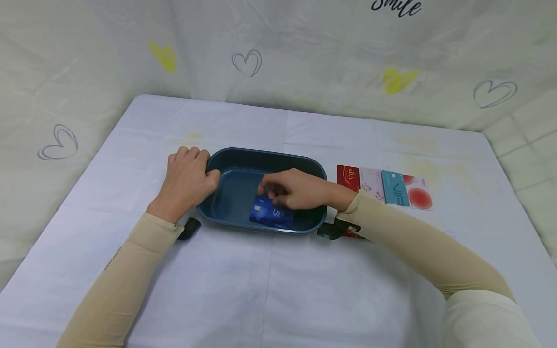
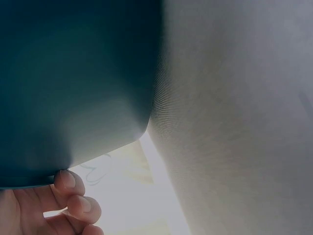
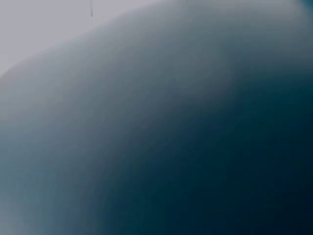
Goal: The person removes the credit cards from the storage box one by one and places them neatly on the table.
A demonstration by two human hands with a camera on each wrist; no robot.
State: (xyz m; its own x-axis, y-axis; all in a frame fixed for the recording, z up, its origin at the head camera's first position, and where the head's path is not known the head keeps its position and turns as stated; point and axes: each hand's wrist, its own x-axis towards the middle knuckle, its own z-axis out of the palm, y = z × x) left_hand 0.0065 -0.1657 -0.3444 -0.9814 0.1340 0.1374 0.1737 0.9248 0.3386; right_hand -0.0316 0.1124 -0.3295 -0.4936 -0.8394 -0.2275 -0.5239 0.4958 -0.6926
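Note:
A dark blue oval-cornered tray (image 1: 230,203) sits mid-table. My left hand (image 1: 187,176) grips its left end, thumb over the rim, and in the left wrist view the fingertips (image 2: 68,182) curl beneath the rim. Inside the tray, a blue VIP card (image 1: 271,217) lies toward the near side, slightly tilted. My right hand (image 1: 300,188) reaches in over the right end, thumb and curled fingers pinching the card's upper edge. The right wrist view holds mostly the blurred blue tray wall (image 3: 146,122), with neither hand nor card in it.
Right of the tray, a row holds a red VIP card (image 1: 348,176), a pink floral card (image 1: 371,181), a teal VIP card (image 1: 395,188) and a white card with red circles (image 1: 419,197). Another red card (image 1: 353,234) is partly hidden beneath the right wrist.

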